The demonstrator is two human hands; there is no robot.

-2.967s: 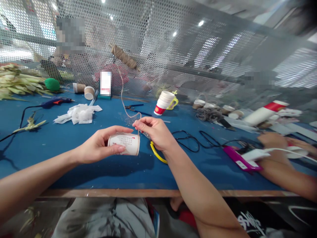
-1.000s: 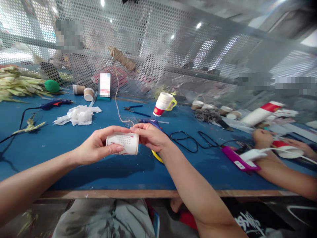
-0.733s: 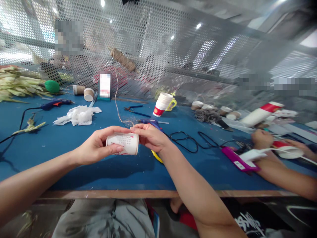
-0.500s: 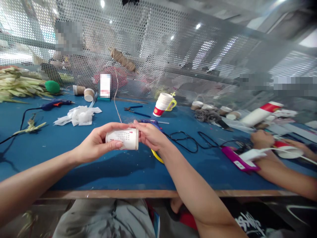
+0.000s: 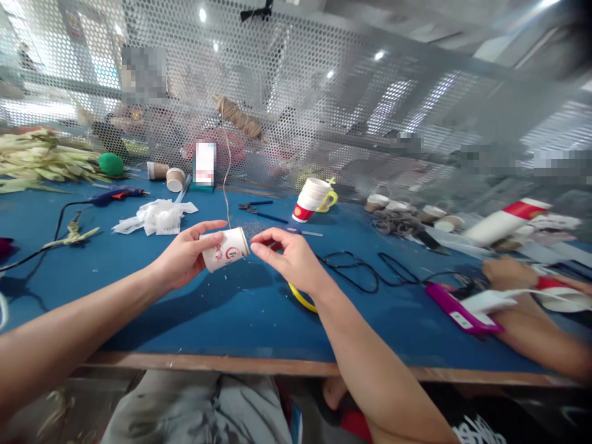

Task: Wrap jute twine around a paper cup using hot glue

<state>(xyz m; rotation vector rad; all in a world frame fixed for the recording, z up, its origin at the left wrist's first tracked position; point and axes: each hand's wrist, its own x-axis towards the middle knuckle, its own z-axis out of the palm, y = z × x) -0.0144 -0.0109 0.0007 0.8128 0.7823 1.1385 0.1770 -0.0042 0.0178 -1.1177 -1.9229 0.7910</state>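
Observation:
In my left hand (image 5: 182,256) is a white paper cup (image 5: 225,250) with red print, tipped on its side with its rim to the right. My right hand (image 5: 289,256) is at that rim, thumb and forefinger drawn together in a pinch; whatever they hold, if anything, is too small to make out. A thin strand of twine (image 5: 227,176) hangs from a wound bundle of twine (image 5: 240,117) on the mesh panel and runs down behind the cup, where its end is hidden. Below my right wrist lies a yellow ring-shaped thing (image 5: 303,300), partly covered.
Pliers (image 5: 263,211), a stack of paper cups (image 5: 312,196), a blue glue gun (image 5: 119,195) and crumpled white material (image 5: 155,217) lie on the blue table (image 5: 185,327). Black cable (image 5: 351,265) leads to a purple power strip (image 5: 457,308). A co-worker's hands (image 5: 509,271) are at the right.
My right hand has moved off the cup's far side to its rim. The cup has turned in my left hand, now showing a round red print. The whole view has shifted slightly.

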